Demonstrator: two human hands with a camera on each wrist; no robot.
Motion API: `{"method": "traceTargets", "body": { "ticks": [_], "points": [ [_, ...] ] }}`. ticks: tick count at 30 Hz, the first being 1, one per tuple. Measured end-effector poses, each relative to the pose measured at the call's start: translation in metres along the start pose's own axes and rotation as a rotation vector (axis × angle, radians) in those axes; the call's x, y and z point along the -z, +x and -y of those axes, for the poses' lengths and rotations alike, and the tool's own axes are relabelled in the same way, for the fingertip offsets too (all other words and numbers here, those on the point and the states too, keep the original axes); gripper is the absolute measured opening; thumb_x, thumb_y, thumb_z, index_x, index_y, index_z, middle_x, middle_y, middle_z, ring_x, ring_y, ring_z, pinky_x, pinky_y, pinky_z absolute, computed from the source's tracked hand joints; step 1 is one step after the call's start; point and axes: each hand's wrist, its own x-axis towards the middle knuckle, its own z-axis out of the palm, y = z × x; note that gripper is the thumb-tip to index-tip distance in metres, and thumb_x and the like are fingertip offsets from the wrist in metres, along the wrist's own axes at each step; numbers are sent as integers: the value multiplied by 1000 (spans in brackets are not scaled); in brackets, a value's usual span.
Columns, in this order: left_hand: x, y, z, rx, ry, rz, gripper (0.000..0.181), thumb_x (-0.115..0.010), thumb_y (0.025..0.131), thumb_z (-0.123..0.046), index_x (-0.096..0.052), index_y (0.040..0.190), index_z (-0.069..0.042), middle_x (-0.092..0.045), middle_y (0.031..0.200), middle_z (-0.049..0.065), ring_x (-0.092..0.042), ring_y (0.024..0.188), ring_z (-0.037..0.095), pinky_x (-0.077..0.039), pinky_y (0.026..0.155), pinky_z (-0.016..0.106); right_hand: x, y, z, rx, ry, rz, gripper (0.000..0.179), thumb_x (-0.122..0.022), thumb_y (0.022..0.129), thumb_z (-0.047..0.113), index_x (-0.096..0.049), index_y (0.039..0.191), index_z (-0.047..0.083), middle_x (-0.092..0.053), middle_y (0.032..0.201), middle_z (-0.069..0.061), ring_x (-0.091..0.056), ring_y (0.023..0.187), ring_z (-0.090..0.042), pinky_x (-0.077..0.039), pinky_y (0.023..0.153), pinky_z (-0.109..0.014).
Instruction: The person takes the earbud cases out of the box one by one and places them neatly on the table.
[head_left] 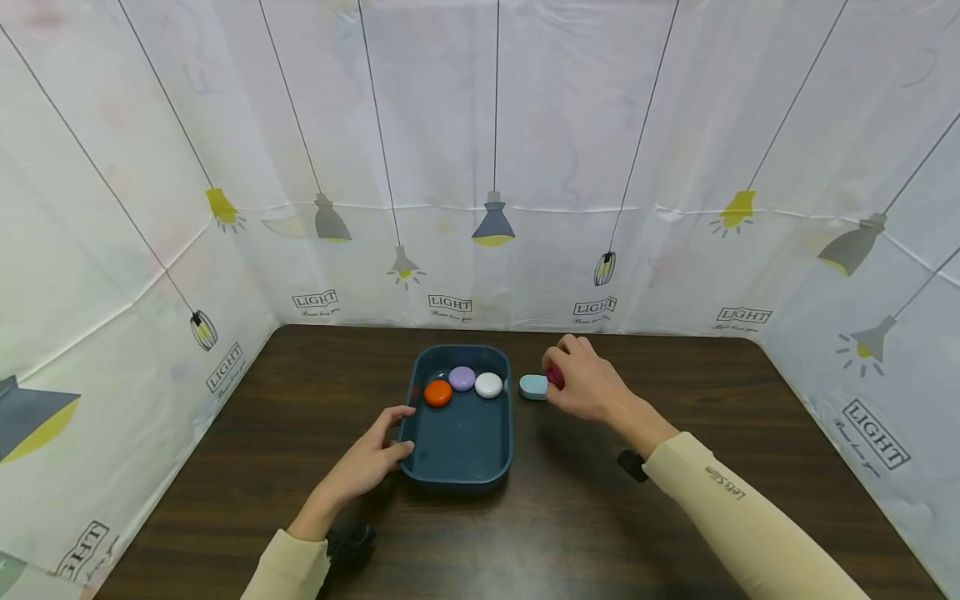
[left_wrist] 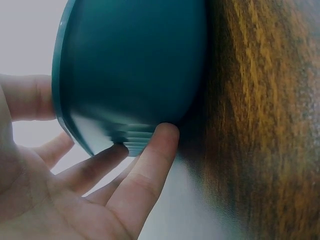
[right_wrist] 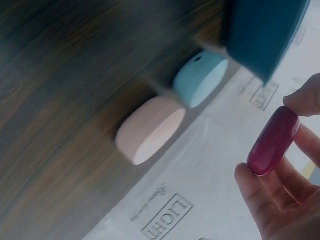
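Observation:
My left hand (head_left: 367, 460) grips the left side of a dark blue-green tray (head_left: 457, 446), with fingers against its outer wall (left_wrist: 130, 65) and a digit reaching over the rim. My right hand (head_left: 588, 383) pinches a glossy dark-red rounded disc (right_wrist: 275, 141) between thumb and fingers, held above the table right of the tray. Inside the tray's far half are an orange disc (head_left: 438, 393), a lavender disc (head_left: 462, 378) and a white disc (head_left: 488, 385). Below the right hand stand a light-blue rounded piece (head_left: 533, 387) and a pale pink one (right_wrist: 150, 130); the hand hides the pink one in the head view.
The tray stands on a dark wood-grain table (head_left: 600, 533). White sheeting printed with lamps (head_left: 555, 150) rises behind the table's far edge and along both sides. Dark wrist devices show under the left wrist (head_left: 350, 543) and the right wrist (head_left: 632, 465).

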Motion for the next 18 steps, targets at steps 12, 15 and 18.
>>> {"method": "traceTargets", "body": {
  "ticks": [12, 15, 18],
  "points": [
    [1, -1, -1, -12, -5, 11, 50, -54, 104, -11, -38, 151, -13, -29, 159, 24, -60, 118, 34, -56, 91, 48, -1, -2, -31, -86, -38, -3, 26, -69, 87, 21, -66, 110, 9, -52, 110, -10, -43, 100, -29, -50, 67, -44],
    [0, -1, -1, -12, -1, 10, 49, -54, 104, -11, -37, 151, -13, -30, 158, 24, -60, 118, 34, -56, 91, 48, 1, -2, -37, -94, -42, -3, 26, -69, 86, 20, -66, 109, 8, -52, 109, -11, -43, 99, -29, -50, 67, -44],
    [0, -1, 0, -12, 0, 5, 50, -54, 104, -11, -38, 151, -13, -31, 158, 24, -61, 117, 34, -56, 91, 48, 2, -2, -45, -104, -51, -11, 26, -68, 85, 18, -66, 109, 8, -51, 108, -11, -44, 100, -30, -50, 68, -45]
  ]
}}
